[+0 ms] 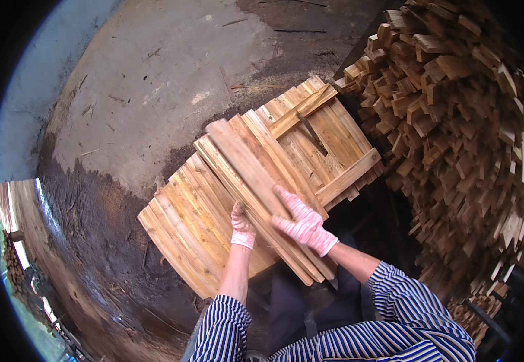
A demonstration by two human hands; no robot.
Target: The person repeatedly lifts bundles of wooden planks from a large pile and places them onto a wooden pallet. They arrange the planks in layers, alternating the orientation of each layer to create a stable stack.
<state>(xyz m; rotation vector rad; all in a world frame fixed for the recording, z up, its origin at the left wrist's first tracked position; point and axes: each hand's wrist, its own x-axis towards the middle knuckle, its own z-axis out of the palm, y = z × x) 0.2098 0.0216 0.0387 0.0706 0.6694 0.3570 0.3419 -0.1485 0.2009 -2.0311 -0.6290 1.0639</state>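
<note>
Both hands wear pink-and-white knit gloves. My right hand (305, 227) grips a motion-blurred wooden plank (244, 160), fingers along one side and thumb on the other. That plank lies slanted on top of several narrow boards (225, 175), which are heaped across the middle of a wooden surface. Against the left side of those boards, my left hand (242, 228) is seen edge-on with its thumb raised; its other fingers are mostly hidden. Beneath and to the left, a row of planks (183, 223) lies side by side.
On the right of the surface, two crosspieces (349, 176) lie over planks with a dark gap between them. A tall pile of cut wood strips (437, 114) rises at the right. Grey concrete floor (153, 78) with dark damp patches and wood splinters extends beyond.
</note>
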